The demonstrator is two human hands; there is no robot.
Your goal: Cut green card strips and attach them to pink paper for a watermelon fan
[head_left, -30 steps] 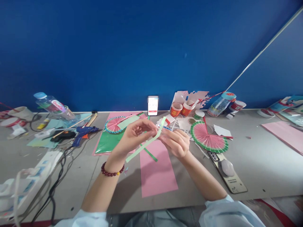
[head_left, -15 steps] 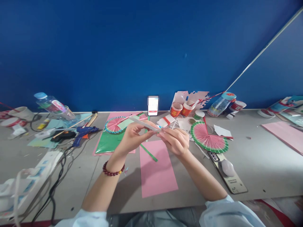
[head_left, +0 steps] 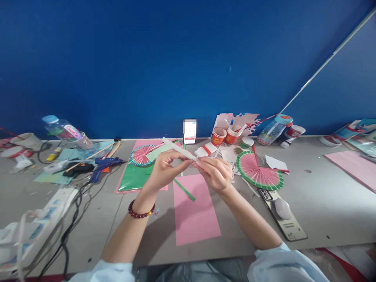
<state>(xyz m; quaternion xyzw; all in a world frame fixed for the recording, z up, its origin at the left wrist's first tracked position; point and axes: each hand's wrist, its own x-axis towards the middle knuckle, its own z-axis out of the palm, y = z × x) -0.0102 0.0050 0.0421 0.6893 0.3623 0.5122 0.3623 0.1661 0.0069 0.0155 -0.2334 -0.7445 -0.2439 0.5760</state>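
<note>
A narrow whitish strip (head_left: 178, 147), perhaps paper or tape, is held up in the middle of the view, slanting from upper left to lower right. My left hand (head_left: 168, 167) pinches it near its lower end. Close against it, my right hand (head_left: 216, 172) is closed with fingertips on the strip's lower end. Fingers partly hide that end. Below lies a sheet of pink paper (head_left: 195, 219) with a thin green strip (head_left: 185, 190) across its upper part. To the right is a watermelon-coloured pleated paper fan (head_left: 264, 176); a smaller pleated fan (head_left: 143, 155) lies to the left.
On the left are a blue glue gun (head_left: 105, 165), a power strip (head_left: 47, 219) with cables and a plastic bottle (head_left: 66, 131). Behind my hands stand a phone (head_left: 189, 131) and red paper cups (head_left: 219, 136). A mouse (head_left: 282, 208) rests on a phone-shaped board (head_left: 289, 225) at right.
The strip's upper end has risen and moved slightly left, so more of it shows. My right hand has shifted slightly left; both hands remain together.
</note>
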